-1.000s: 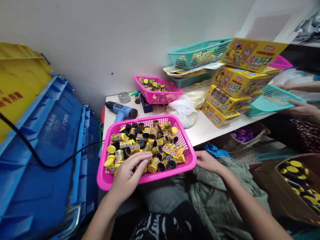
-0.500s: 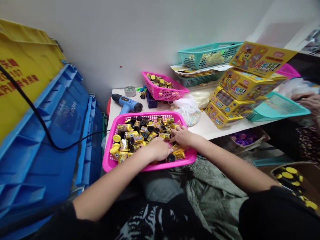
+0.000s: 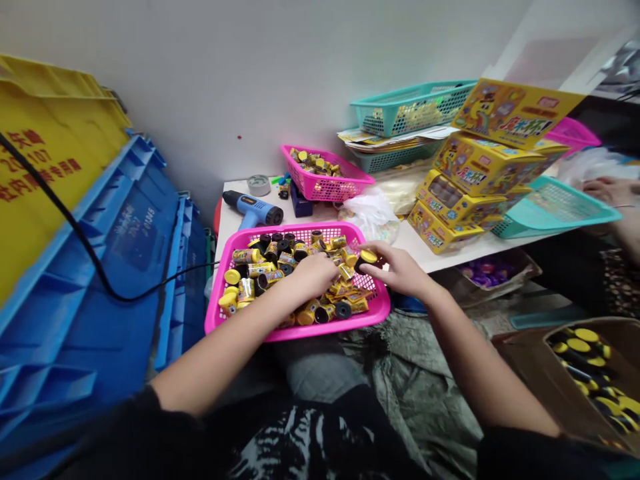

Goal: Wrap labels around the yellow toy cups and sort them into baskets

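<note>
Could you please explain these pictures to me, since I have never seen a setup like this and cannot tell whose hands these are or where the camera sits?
There is no machine here. These are a person's own bare hands, filmed by one camera worn on their head, looking forward and down, so the arms reach in from the bottom of the picture. On a white table sits a pink basket piled with yellow and black tubes and loose yellow caps. The left hand rests on the pile; whether it holds anything is hidden. The right hand pinches a dark tube with a yellow cap. Behind the basket lie a blue heat gun and stacked yellow boxes. At the right edge, another person's hand is above a teal basket.
</note>
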Tool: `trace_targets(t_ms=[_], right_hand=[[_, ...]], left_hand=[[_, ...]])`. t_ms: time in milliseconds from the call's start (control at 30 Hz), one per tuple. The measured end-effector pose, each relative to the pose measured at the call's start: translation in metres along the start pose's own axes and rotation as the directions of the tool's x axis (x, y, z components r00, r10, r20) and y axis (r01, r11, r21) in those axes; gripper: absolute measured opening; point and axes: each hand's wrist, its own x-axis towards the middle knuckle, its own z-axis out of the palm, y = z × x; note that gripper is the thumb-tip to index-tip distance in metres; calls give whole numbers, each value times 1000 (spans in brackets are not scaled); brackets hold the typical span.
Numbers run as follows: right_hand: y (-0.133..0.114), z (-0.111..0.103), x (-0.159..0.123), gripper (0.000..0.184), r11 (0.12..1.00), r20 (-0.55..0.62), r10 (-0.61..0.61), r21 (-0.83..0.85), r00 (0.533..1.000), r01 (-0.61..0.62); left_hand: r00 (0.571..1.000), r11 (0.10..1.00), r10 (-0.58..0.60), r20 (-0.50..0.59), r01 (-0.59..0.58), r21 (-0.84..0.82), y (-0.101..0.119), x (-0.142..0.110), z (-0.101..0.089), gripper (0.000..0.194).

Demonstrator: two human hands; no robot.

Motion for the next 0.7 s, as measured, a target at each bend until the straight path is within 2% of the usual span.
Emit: trace_targets(t_ms=[67,133,233,333,500,600,700], right_hand=[[-5,7,-13,33,971,-123,98,228,988,-69],[-10,17,-26,30,900,-214,191,428,958,-83],[-18,29,-43,30,802,-309,307,593,900,-70],[-25,37,-56,31,775,-363,353,630,862,-51],[-30,41,-65,31,807,-360,365,582,859,-99],[-31,42,-67,27,828,-379,381,546,844,-129],[-33,44,-67,19,832,-414,417,532,809,-157]], left_hand=[[999,1000,23,23,-23,-8,3,9,1,21],[998,998,46,48,-44,-34,8,15,1,20],[996,995,46,79,-38,-92,17,18,1,20],[992,990,7,123,10,-142,24,18,5,21],[993,968,-82,80,99,-231,23,19,14,18],[990,930,-136,36,140,-340,13,17,9,11],[980,860,-196,-11,167,-482,0,10,-7,8]])
